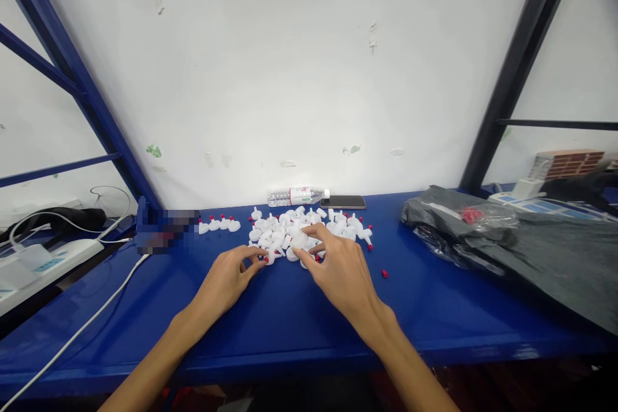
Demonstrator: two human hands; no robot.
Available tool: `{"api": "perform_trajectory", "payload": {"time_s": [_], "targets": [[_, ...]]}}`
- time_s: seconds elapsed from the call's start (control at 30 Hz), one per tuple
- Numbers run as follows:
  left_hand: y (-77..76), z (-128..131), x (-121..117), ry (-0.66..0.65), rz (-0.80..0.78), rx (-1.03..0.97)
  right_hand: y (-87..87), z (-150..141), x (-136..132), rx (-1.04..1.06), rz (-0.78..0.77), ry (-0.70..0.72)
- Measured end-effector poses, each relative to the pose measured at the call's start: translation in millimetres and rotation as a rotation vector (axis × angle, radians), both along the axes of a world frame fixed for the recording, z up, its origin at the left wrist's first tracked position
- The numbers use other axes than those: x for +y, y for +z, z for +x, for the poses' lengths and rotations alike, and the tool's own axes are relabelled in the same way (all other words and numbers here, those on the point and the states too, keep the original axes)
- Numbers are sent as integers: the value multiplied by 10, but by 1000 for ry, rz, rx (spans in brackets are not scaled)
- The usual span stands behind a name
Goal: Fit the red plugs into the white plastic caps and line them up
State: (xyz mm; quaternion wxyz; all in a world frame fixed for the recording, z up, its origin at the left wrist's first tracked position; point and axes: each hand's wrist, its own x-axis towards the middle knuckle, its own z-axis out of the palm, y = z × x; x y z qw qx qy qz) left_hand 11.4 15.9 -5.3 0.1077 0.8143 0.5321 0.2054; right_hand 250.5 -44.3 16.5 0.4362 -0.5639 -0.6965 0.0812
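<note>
A pile of small white plastic nozzle tops (280,224), some with red tips, lies at the middle of the blue table. At its near left edge my left hand (229,277) pinches a small red cap (266,260) between thumb and fingertips; a white nozzle top sits right beside it. Over the front of the pile, my right hand (342,267) curls its thumb and index finger round a white nozzle top (300,240). Its other fingers are partly hidden. Left of the pile stands a short row of white nozzle tops with red caps (218,225).
Behind the pile lie a clear plastic bottle (294,196) and a dark phone (344,202). A loose red cap (385,273) rests to the right. Grey plastic bags (541,232) cover the right side. A white cable (87,328) crosses the left, near a power strip (53,264).
</note>
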Motion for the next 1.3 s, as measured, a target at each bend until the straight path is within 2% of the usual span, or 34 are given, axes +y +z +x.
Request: {"api": "perform_trajectory", "payload": {"time_s": [0.47,0.77,0.9,1.13,1.3], "targets": [[-21,46,-38,-25,37,51,-13,-5,0,-13,3,10],[-5,-154,-332,111,33,84,-27,7,18,-17,5,17],[-32,-151,-412,149,27,82,-41,3,16,-24,14,25],[-78,-53,-374,117,82,-71,-32,5,8,-28,-24,38],[92,2,-486,181,91,-321,-24,0,12,2,-48,155]]}}
